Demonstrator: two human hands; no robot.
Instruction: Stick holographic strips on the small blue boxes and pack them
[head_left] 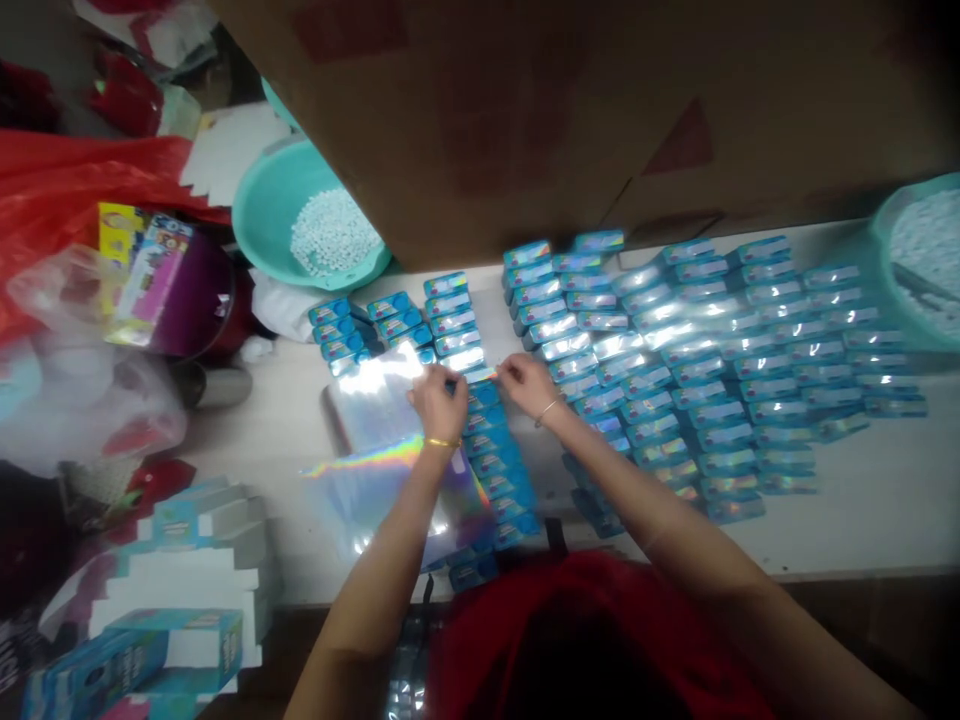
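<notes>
My left hand (441,404) is closed in a pinch above the right edge of shiny rainbow-tinted film sheets (375,400). Whatever lies between its fingertips is hidden. My right hand (527,386) pinches the end of a small shiny strip (489,374), which lies over a small blue box in the column between both hands. Boxes farther up that column, such as this one (454,322), carry shiny strips on top. Nearer my body, the plain blue boxes (496,465) show no such strip. A second film sheet (360,500) lies under my left forearm.
Many strip-topped blue boxes (697,370) stand in rows on the white table (862,500) at right. A large cardboard box (525,120) borders the back. Teal basins with white pellets stand at left (262,220) and right (885,240). Flattened cartons (180,590) pile at lower left.
</notes>
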